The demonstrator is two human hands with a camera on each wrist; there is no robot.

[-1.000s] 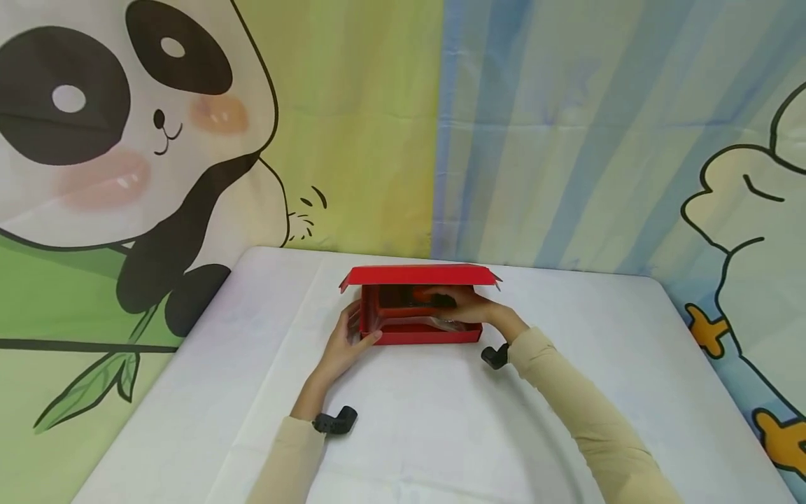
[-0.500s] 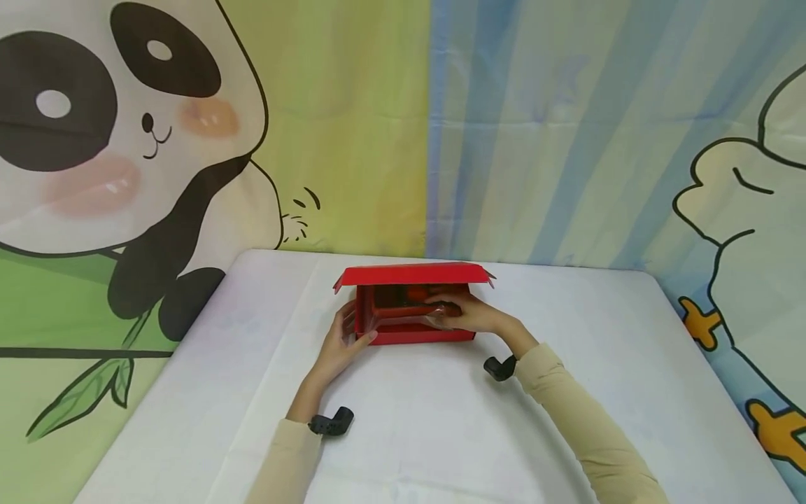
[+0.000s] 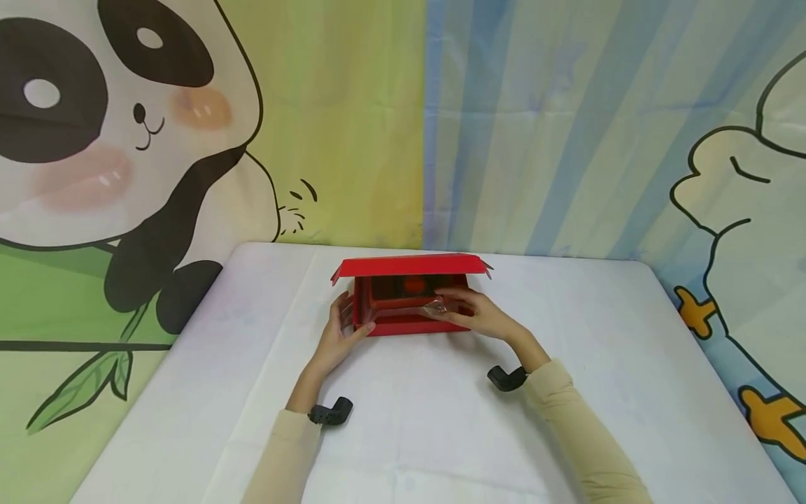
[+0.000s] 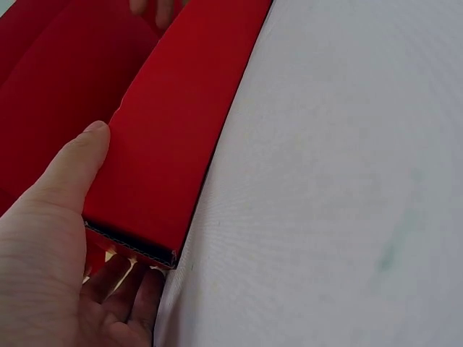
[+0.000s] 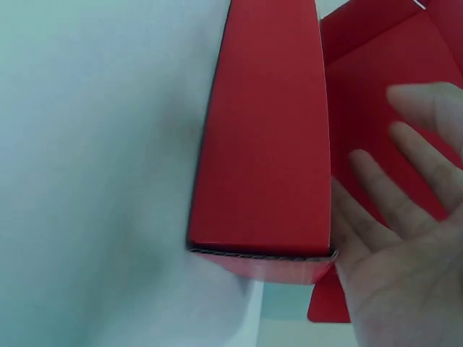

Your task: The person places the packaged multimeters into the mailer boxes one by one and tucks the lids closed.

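A red cardboard box (image 3: 409, 328) lies on the white table, its lid (image 3: 409, 266) raised at the back. My left hand (image 3: 334, 341) grips the box's left end, the thumb (image 4: 79, 163) on the front wall and the fingers bent round the end. Within the box is a dark and red-orange package (image 3: 413, 285), with clear plastic (image 3: 434, 306) along its front. My right hand (image 3: 483, 315) reaches over the right part of the box, by the plastic. In the right wrist view its fingers (image 5: 391, 191) are spread loosely inside the front wall, with nothing seen between them.
The box stands toward the far side of the white-covered table (image 3: 403, 420). A printed curtain (image 3: 352, 126) with a panda hangs behind the table's far edge. Each wrist wears a black camera, the left camera (image 3: 334, 411) and the right camera (image 3: 506, 379).
My right hand has drawn back from deep inside the box toward its front right, baring more of the package. The left hand keeps its hold on the left end.
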